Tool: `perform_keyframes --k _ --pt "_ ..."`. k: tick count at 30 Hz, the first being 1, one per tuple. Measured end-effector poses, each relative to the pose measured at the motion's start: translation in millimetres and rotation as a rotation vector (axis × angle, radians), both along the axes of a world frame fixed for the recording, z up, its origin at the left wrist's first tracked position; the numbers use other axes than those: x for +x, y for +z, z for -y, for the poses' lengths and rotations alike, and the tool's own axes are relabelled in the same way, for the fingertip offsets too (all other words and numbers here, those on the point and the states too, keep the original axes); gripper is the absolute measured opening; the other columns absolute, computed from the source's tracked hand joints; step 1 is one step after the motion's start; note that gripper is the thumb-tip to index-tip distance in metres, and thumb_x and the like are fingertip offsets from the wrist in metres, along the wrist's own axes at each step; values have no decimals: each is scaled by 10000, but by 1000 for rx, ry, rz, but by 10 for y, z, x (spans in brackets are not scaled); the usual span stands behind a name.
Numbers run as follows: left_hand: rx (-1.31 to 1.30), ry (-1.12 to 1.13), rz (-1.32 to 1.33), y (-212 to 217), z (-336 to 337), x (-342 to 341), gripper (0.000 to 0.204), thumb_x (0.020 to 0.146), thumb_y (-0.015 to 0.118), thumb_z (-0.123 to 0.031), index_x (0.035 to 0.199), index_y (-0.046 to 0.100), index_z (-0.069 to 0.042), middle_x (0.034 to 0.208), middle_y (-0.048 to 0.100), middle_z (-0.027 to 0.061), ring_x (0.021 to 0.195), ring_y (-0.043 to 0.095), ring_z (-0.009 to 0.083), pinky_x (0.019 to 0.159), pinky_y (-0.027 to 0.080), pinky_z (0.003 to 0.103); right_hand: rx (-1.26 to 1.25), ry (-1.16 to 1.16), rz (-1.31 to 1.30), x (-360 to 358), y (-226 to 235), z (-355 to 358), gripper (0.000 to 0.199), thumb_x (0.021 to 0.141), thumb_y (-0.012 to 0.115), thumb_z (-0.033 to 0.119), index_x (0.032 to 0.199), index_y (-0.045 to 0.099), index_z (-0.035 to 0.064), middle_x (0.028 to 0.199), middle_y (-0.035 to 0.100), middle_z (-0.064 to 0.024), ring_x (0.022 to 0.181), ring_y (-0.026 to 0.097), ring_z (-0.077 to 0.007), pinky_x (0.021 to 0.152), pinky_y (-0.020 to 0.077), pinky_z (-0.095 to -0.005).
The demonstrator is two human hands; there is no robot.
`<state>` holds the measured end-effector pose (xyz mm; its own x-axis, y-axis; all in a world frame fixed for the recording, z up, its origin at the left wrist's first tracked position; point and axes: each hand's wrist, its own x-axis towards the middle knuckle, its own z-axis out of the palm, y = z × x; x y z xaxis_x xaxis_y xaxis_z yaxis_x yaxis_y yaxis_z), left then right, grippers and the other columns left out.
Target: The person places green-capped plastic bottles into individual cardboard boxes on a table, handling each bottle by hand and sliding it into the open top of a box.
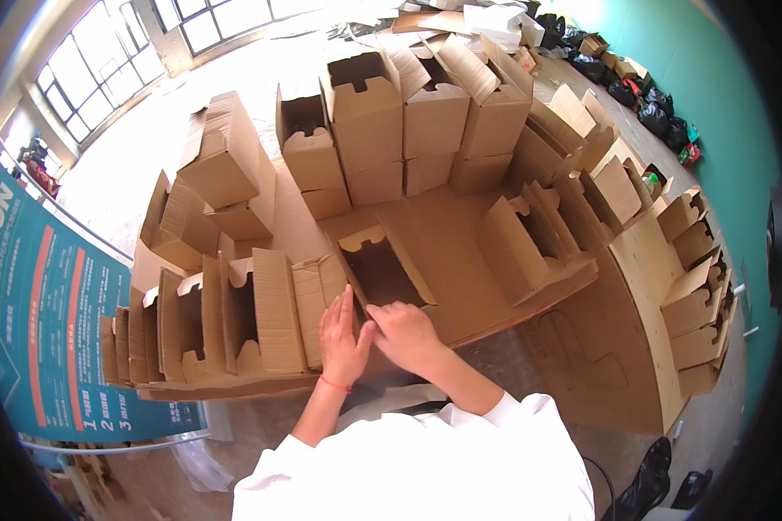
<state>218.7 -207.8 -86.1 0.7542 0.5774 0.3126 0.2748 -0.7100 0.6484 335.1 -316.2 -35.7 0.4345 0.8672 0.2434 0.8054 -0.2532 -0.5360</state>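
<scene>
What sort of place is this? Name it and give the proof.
Probably a packing workshop or small warehouse. Folded cardboard boxes stand stacked across a cardboard-covered table, both hands work on an open box, and black bags line the green wall.

We see an open box (382,269) before both hands on the desk (460,252), folded boxes (226,317) left, stacked boxes (408,113) behind.

Flat cardboard sheet (460,252) as worktop, folded cardboard boxes (382,122) stacked directly on it
</scene>
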Motion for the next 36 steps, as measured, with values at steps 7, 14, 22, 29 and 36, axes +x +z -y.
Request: perform_keyframes --k 7,14,22,29,36 --pt "-113 105 203 -59 124 83 461 864 496 -69 1324 518 -35 1127 640 185 1126 573 371 991 436 431 189 -541 290 1663 249 1084 296 879 571 84 1162 606 2 1131 632 -177 1063 571 -354 928 462 -436" --pt "-53 72 144 -101 132 77 132 851 587 -111 911 698 -72 881 694 124 972 639 367 959 472 440 -362 -568 300 2013 -103 1338 192 821 695 164 872 629 -8 854 665 -199 869 629 -360 958 399 -471" --pt "9 134 156 -145 165 88 108 805 690 -198 834 691 -93 870 701 88 930 653 334 936 488 418 -31 -442 -428 2433 -433 1422 307 935 585 259 860 632 -35 701 640 -109 629 609 -243 579 467 -418" --pt "36 117 134 -39 186 73 104 784 706 -185 808 672 -89 787 675 92 834 649 309 883 508 412 -269 -599 -566 3088 -1386 1562 419 956 481 305 1109 614 -61 1141 651 -179 1026 627 -318 841 511 -405" --pt "71 102 152 -69 173 51 157 781 723 -227 861 670 -102 802 665 96 873 645 319 837 509 406 -1090 -263 -25 3257 -1567 1581 512 857 616 335 1198 571 -44 1223 609 -216 1082 594 -383 873 501 -437"
